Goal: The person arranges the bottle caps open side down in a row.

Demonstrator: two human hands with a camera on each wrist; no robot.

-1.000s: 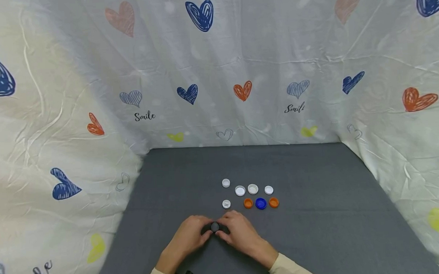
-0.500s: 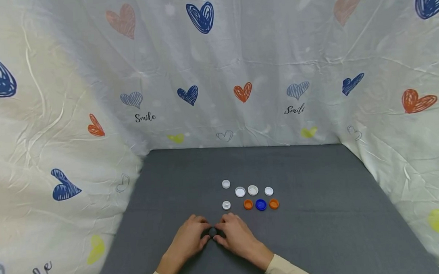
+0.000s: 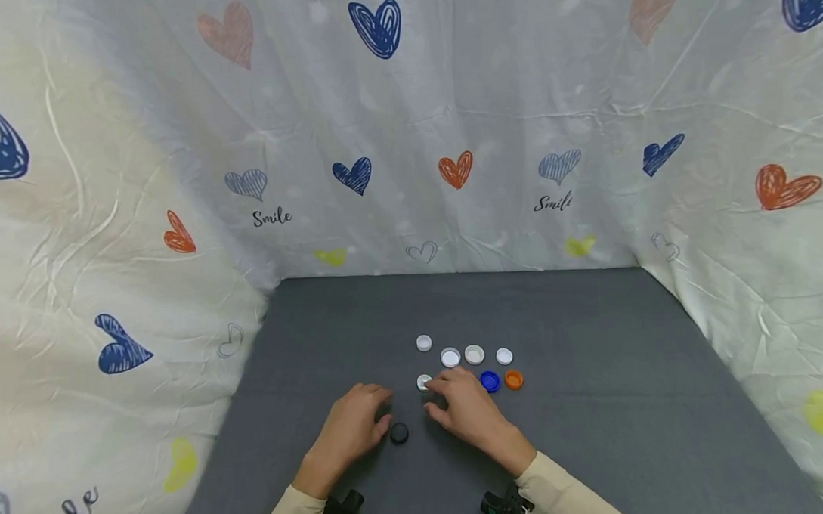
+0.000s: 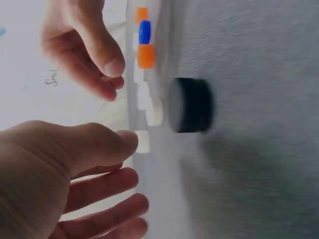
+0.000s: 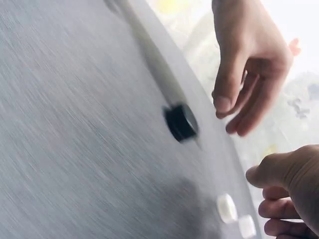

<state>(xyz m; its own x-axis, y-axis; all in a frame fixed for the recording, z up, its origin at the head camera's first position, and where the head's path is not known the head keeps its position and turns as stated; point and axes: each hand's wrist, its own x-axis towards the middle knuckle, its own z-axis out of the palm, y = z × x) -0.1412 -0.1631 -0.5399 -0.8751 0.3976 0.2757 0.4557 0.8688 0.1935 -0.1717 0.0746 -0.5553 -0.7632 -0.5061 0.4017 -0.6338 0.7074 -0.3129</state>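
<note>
A short black bottle cap [image 3: 399, 434] sits on the grey cloth with neither hand touching it; the left wrist view shows the cap [image 4: 190, 105] close up. Just left of it is my left hand [image 3: 352, 429], fingers loosely bent and nothing between them. My right hand [image 3: 470, 408] hovers farther up and to the right, its fingertips beside a white cap [image 3: 423, 382]. Between its thumb and fingers the right wrist view shows no object. One orange cap of the front row is hidden under this hand in the head view.
Beyond the hands lie a blue cap [image 3: 489, 381], an orange cap [image 3: 514, 380] and several white caps [image 3: 474, 354]. Grey cloth [image 3: 594, 432] covers the table. A pale curtain [image 3: 407, 136] printed with hearts hangs along the back and sides.
Both hands have let go of the black cap, which now stands alone on the cloth. My right hand has moved up and right toward the other caps; the left has drawn slightly away.
</note>
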